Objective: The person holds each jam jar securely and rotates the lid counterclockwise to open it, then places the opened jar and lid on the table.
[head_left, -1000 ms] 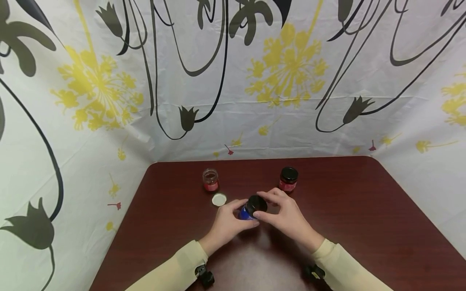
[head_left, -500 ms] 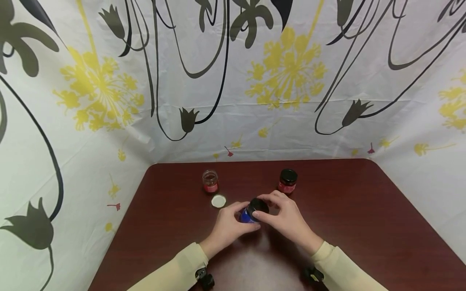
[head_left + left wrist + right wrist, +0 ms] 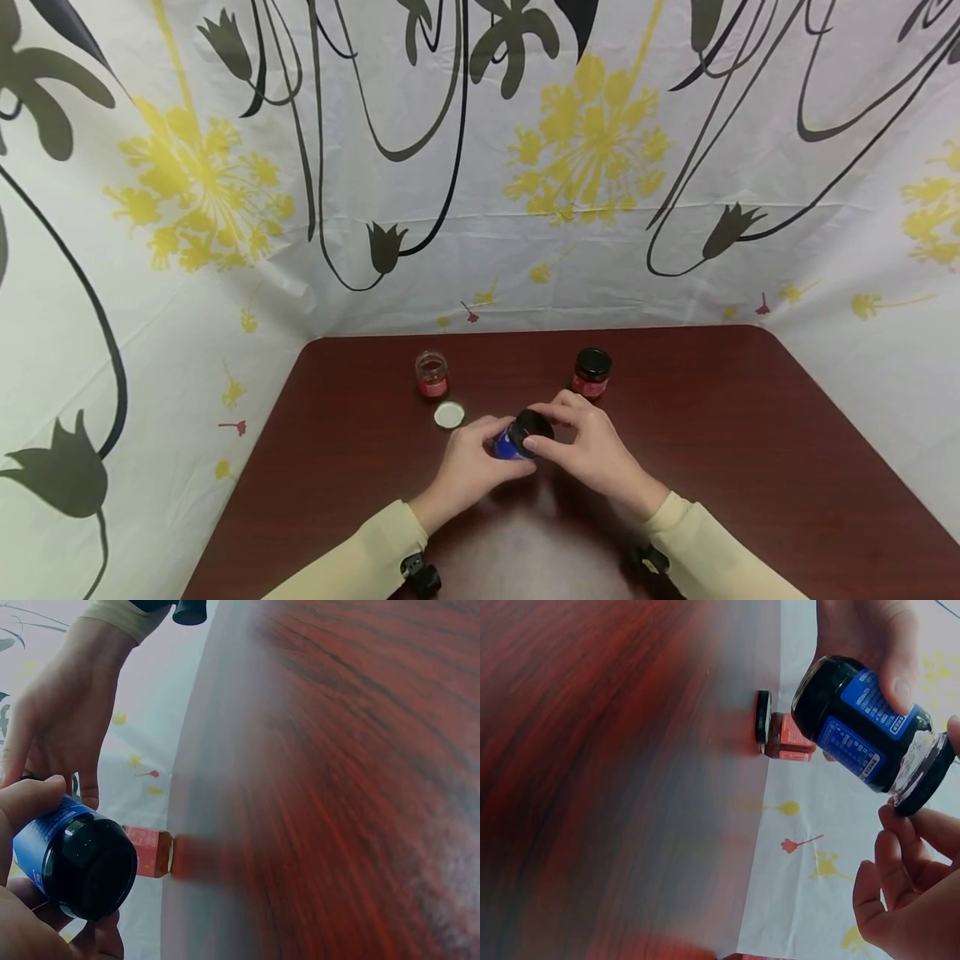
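A glass jar with a blue label (image 3: 851, 754) is held tilted above the table, at the middle of the head view. My left hand (image 3: 468, 462) grips its body, with the thumb across the label in the right wrist view. On the jar's mouth sits a black lid (image 3: 534, 427), pinched at its edge by the thumb and fingers of my right hand (image 3: 588, 442). Clear glass of the neck shows beside the lid in the right wrist view. The jar's dark base (image 3: 94, 870) faces the camera in the left wrist view.
Behind the hands, an uncovered jar with a red label (image 3: 432, 375) stands at the back left. A loose lid (image 3: 449, 415) lies in front of it, pale inside up. A black-lidded red-label jar (image 3: 592, 372) stands just behind my right hand. Patterned cloth (image 3: 480, 183) hangs beyond the table (image 3: 360, 467).
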Available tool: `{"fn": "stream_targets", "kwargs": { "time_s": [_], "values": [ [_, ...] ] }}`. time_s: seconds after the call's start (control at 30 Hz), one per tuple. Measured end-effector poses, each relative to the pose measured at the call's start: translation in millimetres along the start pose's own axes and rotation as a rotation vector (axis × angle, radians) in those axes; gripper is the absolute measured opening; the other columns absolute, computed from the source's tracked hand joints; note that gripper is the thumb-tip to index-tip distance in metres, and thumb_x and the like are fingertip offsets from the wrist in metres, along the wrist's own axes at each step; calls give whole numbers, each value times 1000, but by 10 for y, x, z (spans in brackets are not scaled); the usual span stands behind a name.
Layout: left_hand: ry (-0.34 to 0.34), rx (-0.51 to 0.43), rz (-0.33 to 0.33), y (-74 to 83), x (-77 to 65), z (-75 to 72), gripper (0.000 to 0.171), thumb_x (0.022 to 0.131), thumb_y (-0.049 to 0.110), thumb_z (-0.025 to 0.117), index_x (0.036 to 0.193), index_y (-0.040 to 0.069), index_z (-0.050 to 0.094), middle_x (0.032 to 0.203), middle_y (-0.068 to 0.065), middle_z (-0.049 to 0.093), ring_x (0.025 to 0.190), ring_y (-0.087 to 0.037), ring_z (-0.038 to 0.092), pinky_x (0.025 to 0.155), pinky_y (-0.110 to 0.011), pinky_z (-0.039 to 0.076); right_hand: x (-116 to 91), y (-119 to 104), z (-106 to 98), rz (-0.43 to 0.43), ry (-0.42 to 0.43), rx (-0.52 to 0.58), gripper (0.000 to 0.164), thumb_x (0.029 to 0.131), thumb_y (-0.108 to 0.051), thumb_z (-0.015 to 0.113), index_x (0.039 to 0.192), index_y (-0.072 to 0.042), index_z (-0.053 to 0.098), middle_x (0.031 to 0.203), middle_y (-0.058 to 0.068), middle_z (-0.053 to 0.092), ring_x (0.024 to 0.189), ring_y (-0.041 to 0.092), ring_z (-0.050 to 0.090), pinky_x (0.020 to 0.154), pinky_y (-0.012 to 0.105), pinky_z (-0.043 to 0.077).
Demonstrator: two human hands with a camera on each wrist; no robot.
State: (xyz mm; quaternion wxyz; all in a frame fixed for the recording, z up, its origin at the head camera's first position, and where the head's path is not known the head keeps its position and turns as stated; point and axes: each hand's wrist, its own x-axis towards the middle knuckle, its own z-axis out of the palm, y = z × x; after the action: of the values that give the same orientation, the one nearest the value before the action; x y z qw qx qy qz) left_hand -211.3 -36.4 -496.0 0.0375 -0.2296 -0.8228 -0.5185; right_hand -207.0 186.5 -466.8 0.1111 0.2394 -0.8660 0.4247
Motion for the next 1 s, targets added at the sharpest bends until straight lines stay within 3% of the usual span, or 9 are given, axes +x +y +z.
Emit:
{"fn": "stream_targets", "kwargs": {
  "time_s": [0.23,0.47,0.67,1.0],
  "values": [
    [-5,0,14,32,9,-4,54,74,35,91,124,27,71,108,14,67,94,-8,64,78,-27,55,-11,-13,-41,-42,-6,-7,44,87,-47,77,123,-24,71,93,-11,56,98,6,57,85,41,51],
    [-34,-10,17,66,10,-17,57,74,49,88,125,28,71,108,14,67,94,-7,64,78,-29,56,-40,-10,-81,-80,-30,-17,46,89,-43,76,129,-22,69,95,-8,55,96,9,56,80,33,46],
    [-56,-31,14,85,-4,-38,54,74,40,90,124,28,71,106,13,68,92,-9,64,77,-32,57,-58,3,-115,-95,-64,-25,48,90,-44,75,134,-27,65,101,-8,57,101,11,56,83,31,46],
    [-59,-13,-21,85,11,-50,56,74,52,87,123,30,71,107,14,68,92,-8,64,79,-40,57,-42,-5,-134,-71,-93,-41,55,90,-47,74,140,-30,59,114,-13,58,113,6,56,92,37,50]
  ]
}}
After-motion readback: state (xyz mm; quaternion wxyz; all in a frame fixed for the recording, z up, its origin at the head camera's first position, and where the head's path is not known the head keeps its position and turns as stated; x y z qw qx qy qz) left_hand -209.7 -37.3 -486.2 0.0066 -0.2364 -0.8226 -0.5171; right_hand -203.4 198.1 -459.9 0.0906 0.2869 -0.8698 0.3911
